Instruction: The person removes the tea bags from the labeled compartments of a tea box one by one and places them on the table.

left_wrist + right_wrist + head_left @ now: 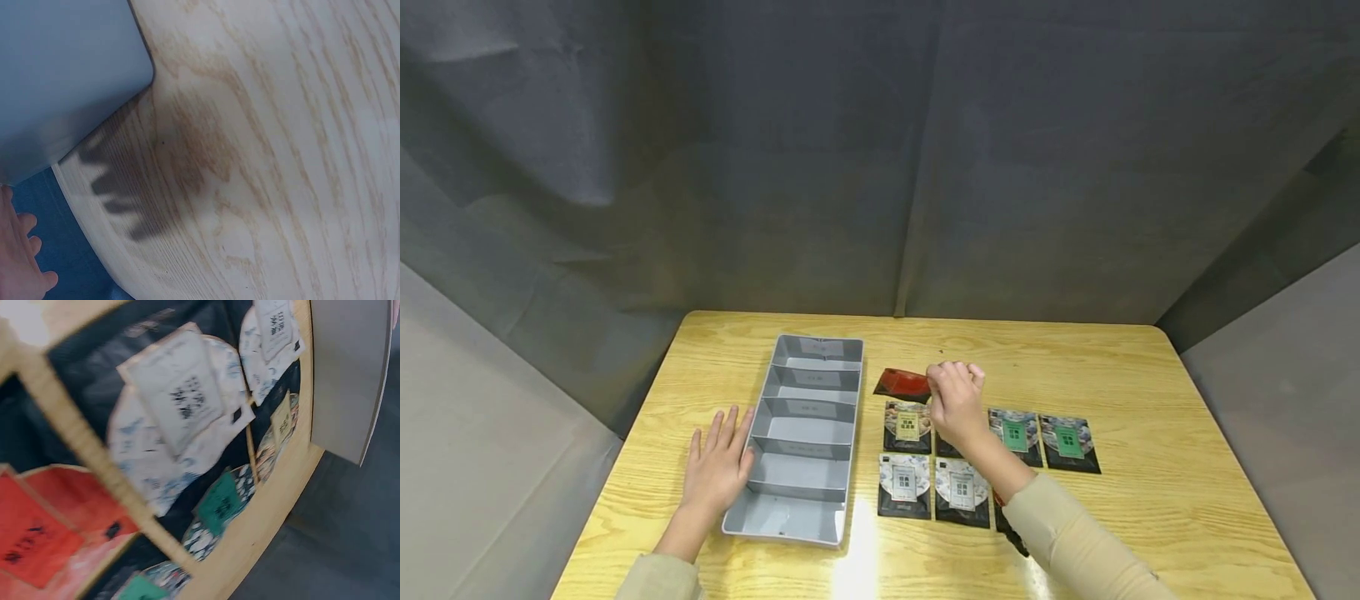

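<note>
My left hand (718, 467) lies flat with its fingers spread at the left side of a grey compartment tray (847, 467), thumb at the rim. Over the table, my right hand (957, 404) has curled fingers and pinches the right end of a red packet (902, 383), which is tilted. Below it lie a yellow-labelled packet (907, 427), green-labelled packets (1015, 435) and two white-labelled packets (904, 483). The right hand and forearm partly cover a green-labelled packet (219, 503) and another red packet (37, 531).
The tray has several compartments in one row, with labels on their walls. The wooden table (1157, 517) has rounded far corners, and a dark curtain (805, 167) hangs behind it. Grey panels (1292, 400) stand at both sides.
</note>
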The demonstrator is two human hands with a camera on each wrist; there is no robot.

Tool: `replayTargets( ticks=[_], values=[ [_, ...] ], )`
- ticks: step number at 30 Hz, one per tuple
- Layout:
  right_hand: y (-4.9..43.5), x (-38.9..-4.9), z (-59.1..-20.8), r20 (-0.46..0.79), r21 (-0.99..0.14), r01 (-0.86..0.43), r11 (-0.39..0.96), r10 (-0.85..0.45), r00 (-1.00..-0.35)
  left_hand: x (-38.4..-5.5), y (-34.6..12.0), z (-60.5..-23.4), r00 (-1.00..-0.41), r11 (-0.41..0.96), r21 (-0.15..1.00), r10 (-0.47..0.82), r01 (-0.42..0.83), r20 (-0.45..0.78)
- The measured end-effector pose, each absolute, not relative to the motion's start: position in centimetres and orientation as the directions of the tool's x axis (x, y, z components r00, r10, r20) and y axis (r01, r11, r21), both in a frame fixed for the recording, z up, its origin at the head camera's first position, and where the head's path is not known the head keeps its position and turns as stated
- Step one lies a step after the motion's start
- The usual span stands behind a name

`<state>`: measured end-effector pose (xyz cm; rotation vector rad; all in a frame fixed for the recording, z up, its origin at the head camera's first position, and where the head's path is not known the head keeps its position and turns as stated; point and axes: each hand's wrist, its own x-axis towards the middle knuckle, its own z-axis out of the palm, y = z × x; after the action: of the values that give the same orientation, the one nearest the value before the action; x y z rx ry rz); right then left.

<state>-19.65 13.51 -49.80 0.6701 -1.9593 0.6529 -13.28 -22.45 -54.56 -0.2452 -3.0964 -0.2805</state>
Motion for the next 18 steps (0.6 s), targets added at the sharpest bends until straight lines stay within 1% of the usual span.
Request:
replayTargets(
  ticks=[7,18],
  values=[
    [16.5,-17.8,-50.0,0.893,-0.194,-0.678,0.709,-0.158,-0.421,-13.3,-22.5,-54.5,-0.987,0.971,0.176,0.156,0.16,0.039],
    [22.1,-14.8,-51.6,0.859,-0.231,-0.632,0.74,-0.149,-0.489,-13.3,-22.4,-54.5,-0.987,0.971,0.179,0.155,0.16,0.038]
  ],
)
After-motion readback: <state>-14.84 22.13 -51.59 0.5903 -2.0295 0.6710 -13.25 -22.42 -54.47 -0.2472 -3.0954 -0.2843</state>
